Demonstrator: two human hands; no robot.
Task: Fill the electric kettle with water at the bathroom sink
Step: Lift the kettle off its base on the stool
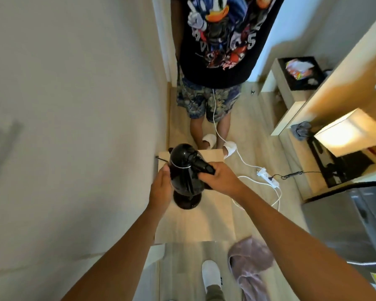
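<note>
Pale wood flooring and a small light tabletop point(206, 222) fill mid-frame. Right hand point(220, 178) grips the black kettle point(183, 168) by its handle; left hand point(161, 189) lies flat against its side. Its base point(187, 202) rests on the tabletop. Farther right, a white power strip point(267, 177) lies on the floor.

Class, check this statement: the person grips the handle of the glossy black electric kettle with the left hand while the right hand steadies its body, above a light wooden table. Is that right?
Not quite: the hands are swapped. In the head view the right hand grips the handle of the glossy black electric kettle, while the left hand steadies its body, above the light wooden table.
</note>
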